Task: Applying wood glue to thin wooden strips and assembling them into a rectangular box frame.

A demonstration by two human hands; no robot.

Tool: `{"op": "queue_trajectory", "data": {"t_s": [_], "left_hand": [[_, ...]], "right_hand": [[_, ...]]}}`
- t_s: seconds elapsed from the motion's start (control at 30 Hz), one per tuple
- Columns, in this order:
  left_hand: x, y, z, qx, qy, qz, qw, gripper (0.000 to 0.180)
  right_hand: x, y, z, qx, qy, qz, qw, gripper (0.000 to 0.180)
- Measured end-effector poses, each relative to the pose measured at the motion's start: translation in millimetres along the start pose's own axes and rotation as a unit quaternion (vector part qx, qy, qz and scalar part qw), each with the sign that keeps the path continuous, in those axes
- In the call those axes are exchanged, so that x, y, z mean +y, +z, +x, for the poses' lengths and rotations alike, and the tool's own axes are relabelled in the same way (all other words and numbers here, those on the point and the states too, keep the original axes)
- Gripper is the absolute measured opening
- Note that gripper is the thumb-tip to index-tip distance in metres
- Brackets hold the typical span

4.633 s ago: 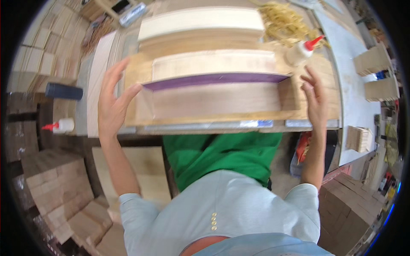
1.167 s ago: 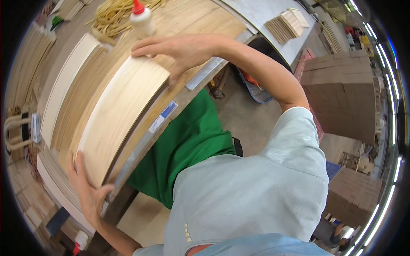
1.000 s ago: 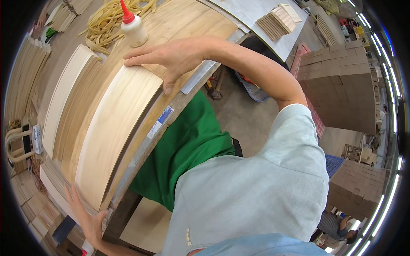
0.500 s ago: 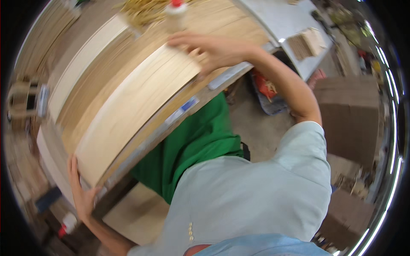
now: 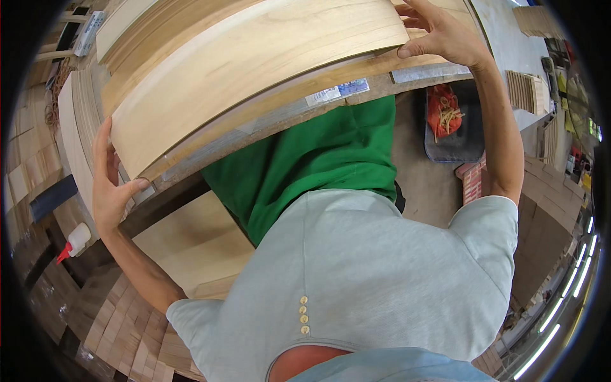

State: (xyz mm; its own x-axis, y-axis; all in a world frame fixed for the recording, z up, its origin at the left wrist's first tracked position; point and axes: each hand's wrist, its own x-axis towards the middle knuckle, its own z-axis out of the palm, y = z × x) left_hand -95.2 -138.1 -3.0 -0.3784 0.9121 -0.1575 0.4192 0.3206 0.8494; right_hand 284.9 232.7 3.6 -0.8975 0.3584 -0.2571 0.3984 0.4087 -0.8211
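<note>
A wide, pale wooden board (image 5: 267, 48) lies across the workbench in front of me, its near edge bowed by the lens. My left hand (image 5: 114, 184) holds its left end, thumb at the near corner and fingers along the end. At the opposite end, my right hand (image 5: 442, 35) grips the board's right edge, with the thumb at the near corner and the fingers bent over the far side. Under and behind it are more wooden boards (image 5: 184, 25). Below the near edge runs the bench edge (image 5: 254, 124), bearing a blue-and-white label (image 5: 337, 91).
Stacked pale strips (image 5: 79, 127) stand left of the board. A white bottle with a red tip (image 5: 77, 239) is at lower left. To the right are a dark tub (image 5: 455, 143) holding a red bag (image 5: 443, 108), small stacked wood pieces (image 5: 527, 92) and cardboard boxes (image 5: 547, 216).
My view has turned, so the board now runs more nearly level across the picture. Both hands remain at its ends. The bottle and yellow strips behind the board have left the view.
</note>
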Motion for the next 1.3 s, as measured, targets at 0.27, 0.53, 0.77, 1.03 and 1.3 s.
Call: {"op": "queue_trajectory", "data": {"t_s": [0.27,0.53,0.77,1.03,1.3], "left_hand": [[-70,18,-22,0.140,-0.094,-0.328,0.929,0.084],[-48,44,-15,0.216,-0.172,-0.335,0.901,0.068],[-49,61,-43,0.187,-0.164,-0.347,0.904,0.067],[-41,63,-70,0.159,-0.134,-0.382,0.900,0.075],[-17,19,10,0.058,0.018,-0.294,0.954,0.112]], "right_hand": [[85,17,-7,0.142,0.057,0.188,0.970,0.065],[50,35,16,0.180,0.165,0.404,0.882,0.058],[21,64,-13,0.216,0.161,0.311,0.912,0.064],[23,63,-40,0.125,0.111,0.398,0.902,0.069],[24,12,1,0.065,-0.069,0.313,0.945,0.110]]}}
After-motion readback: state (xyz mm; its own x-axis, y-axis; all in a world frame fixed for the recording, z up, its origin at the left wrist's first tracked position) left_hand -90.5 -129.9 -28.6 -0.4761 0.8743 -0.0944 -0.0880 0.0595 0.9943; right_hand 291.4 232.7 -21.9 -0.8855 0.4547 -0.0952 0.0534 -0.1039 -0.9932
